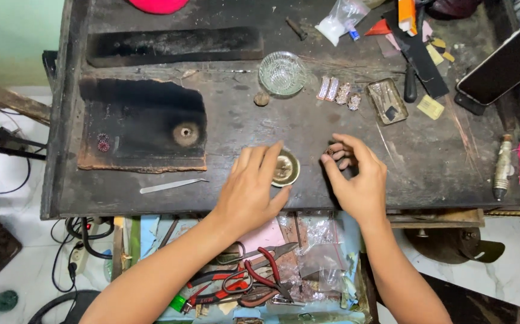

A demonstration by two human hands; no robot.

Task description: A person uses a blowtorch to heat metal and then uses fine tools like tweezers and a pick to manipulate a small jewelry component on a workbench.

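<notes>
Centrally, left hand [252, 186] rests half-open, fingers touching small round brass dish [286, 168]; right hand [356, 180] pinches tiny dark bead-like piece [330, 152] just right of it.

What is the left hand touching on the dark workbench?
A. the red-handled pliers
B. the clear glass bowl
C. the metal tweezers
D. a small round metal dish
D: the left hand rests its fingers on the rim of the small round metal dish, while the clear glass bowl stands farther back, the tweezers lie apart to the left, and the pliers lie in the drawer below.
</notes>
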